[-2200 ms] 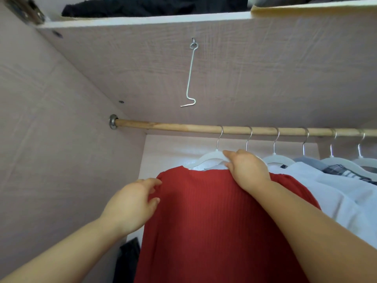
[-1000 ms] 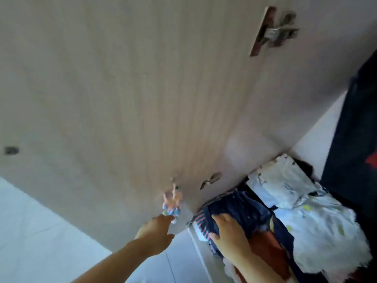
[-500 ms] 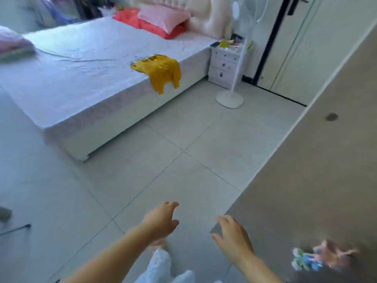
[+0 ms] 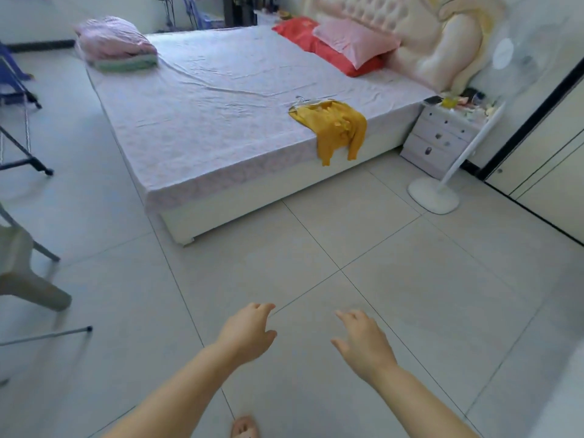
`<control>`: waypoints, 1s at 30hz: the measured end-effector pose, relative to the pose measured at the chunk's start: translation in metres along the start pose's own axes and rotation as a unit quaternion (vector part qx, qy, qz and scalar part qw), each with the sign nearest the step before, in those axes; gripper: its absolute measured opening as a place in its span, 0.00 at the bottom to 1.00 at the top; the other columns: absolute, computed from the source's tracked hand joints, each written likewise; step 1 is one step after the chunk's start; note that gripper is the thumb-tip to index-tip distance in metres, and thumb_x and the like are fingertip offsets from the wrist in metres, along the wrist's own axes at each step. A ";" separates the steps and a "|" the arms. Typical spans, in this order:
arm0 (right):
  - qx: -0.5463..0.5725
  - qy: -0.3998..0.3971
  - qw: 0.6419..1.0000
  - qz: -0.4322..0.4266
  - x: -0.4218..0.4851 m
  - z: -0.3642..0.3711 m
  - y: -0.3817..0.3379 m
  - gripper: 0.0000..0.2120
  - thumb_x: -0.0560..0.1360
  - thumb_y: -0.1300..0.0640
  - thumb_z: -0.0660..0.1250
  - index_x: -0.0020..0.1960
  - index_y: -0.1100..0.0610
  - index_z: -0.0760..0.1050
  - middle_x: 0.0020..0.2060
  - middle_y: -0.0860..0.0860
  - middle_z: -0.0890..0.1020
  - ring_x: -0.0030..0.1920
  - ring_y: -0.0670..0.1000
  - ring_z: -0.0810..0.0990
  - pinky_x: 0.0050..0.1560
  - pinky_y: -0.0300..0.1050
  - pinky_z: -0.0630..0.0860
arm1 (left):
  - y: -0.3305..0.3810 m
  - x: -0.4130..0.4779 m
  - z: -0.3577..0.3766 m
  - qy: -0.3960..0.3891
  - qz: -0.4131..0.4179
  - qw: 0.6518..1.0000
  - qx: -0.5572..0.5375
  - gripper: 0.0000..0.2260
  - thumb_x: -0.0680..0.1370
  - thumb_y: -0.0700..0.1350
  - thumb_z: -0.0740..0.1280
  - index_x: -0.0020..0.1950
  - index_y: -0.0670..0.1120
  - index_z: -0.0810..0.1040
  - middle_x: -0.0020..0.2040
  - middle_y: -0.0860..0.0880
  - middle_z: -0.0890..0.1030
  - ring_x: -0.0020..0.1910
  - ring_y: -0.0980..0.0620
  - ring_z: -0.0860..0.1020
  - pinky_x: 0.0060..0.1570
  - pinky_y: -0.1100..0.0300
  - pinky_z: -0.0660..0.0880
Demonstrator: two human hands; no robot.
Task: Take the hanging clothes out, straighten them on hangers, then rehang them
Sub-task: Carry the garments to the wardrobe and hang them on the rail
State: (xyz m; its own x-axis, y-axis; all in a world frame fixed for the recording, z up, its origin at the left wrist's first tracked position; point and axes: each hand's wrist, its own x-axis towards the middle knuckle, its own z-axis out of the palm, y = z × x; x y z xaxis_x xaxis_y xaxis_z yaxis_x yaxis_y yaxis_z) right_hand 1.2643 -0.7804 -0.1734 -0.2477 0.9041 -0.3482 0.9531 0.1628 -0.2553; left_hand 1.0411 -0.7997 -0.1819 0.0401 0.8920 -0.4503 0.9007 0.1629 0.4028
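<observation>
The left hand (image 4: 249, 335) and the right hand (image 4: 363, 339) are held out side by side, apart, over the tiled floor (image 4: 395, 248). Both hold nothing, with fingers loosely spread and slightly bent. They look free in order to take up the next garment.

That garment is a yellow top (image 4: 335, 128) on a hanger (image 4: 303, 101). It lies at the near right edge of the bed (image 4: 205, 105), its sleeves drooping over the side, probably laid flat there for straightening.

Only floor tiles lie between the hands and the top. The pedestal fan's base (image 4: 433, 196) stands to the right of it, just beside the nightstand (image 4: 442, 137), and could catch a foot.

A folded pink quilt (image 4: 113, 42) sits at the bed's far left corner and the pillows (image 4: 347, 42) at its head. A plastic chair (image 4: 19, 273) and a rack's legs (image 4: 25, 159) stand well off to the left.
</observation>
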 end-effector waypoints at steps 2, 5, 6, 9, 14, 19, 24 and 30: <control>-0.002 0.006 1.000 0.001 0.029 -0.011 -0.009 0.26 0.78 0.47 0.60 0.73 0.51 0.59 0.65 0.49 0.68 0.66 0.50 0.66 0.62 0.41 0.64 | -0.010 0.024 -0.021 0.002 0.002 1.000 -0.003 0.25 0.79 0.51 0.60 0.74 0.51 0.57 0.71 0.49 0.65 0.67 0.49 0.67 0.63 0.56 0.67; 0.000 0.006 1.000 0.007 0.068 -0.024 -0.016 0.26 0.78 0.47 0.60 0.73 0.51 0.59 0.65 0.49 0.68 0.66 0.49 0.66 0.63 0.41 0.64 | -0.019 0.059 -0.046 -0.003 0.004 1.000 0.001 0.25 0.78 0.52 0.60 0.74 0.51 0.58 0.71 0.50 0.66 0.67 0.49 0.68 0.62 0.56 0.68; 0.002 0.005 1.000 0.008 0.081 -0.029 -0.018 0.26 0.77 0.47 0.60 0.73 0.51 0.60 0.65 0.49 0.68 0.66 0.49 0.66 0.64 0.41 0.64 | -0.021 0.072 -0.054 -0.005 0.005 1.000 0.003 0.25 0.78 0.52 0.60 0.73 0.52 0.58 0.70 0.50 0.66 0.66 0.49 0.68 0.62 0.56 0.68; 0.009 0.005 1.000 0.011 0.124 -0.044 -0.017 0.26 0.77 0.47 0.61 0.73 0.51 0.60 0.66 0.49 0.68 0.66 0.50 0.67 0.63 0.41 0.64 | -0.020 0.114 -0.075 -0.009 0.003 1.000 0.003 0.24 0.78 0.52 0.61 0.73 0.52 0.59 0.70 0.50 0.66 0.66 0.50 0.69 0.62 0.56 0.69; 0.014 0.003 1.000 0.002 0.219 -0.072 -0.002 0.26 0.77 0.46 0.61 0.73 0.51 0.59 0.66 0.49 0.67 0.66 0.50 0.66 0.62 0.42 0.64 | -0.009 0.205 -0.113 -0.008 0.003 1.000 0.024 0.25 0.78 0.52 0.60 0.74 0.52 0.58 0.70 0.50 0.66 0.67 0.50 0.68 0.63 0.55 0.68; 0.032 -0.001 0.999 -0.011 0.324 -0.118 0.022 0.26 0.78 0.47 0.60 0.73 0.51 0.59 0.66 0.49 0.66 0.66 0.50 0.66 0.63 0.41 0.62 | 0.016 0.301 -0.164 -0.002 -0.016 0.999 0.031 0.24 0.79 0.52 0.60 0.74 0.52 0.58 0.70 0.50 0.66 0.67 0.50 0.68 0.62 0.56 0.68; 0.022 -0.011 1.000 -0.019 0.422 -0.171 0.044 0.25 0.78 0.47 0.59 0.73 0.50 0.59 0.67 0.49 0.66 0.66 0.50 0.66 0.63 0.41 0.62 | 0.045 0.391 -0.213 0.007 -0.026 1.000 0.009 0.24 0.78 0.52 0.59 0.73 0.52 0.58 0.70 0.51 0.65 0.66 0.50 0.68 0.62 0.55 0.68; 0.019 -0.016 1.000 -0.019 0.545 -0.218 0.055 0.25 0.78 0.47 0.59 0.73 0.51 0.59 0.67 0.49 0.66 0.67 0.50 0.65 0.63 0.42 0.62 | 0.055 0.505 -0.264 -0.006 -0.022 1.000 0.014 0.25 0.78 0.51 0.60 0.74 0.52 0.57 0.71 0.50 0.65 0.66 0.50 0.68 0.61 0.56 0.69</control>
State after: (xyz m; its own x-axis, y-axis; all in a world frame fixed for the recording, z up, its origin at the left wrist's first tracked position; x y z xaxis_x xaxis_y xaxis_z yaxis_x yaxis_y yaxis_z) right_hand 1.2192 -0.1925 -0.1810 -0.2894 0.8842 -0.3667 0.9360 0.1812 -0.3019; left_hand 0.9971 -0.2288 -0.1771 0.0050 0.8790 -0.4768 0.9136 0.1898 0.3596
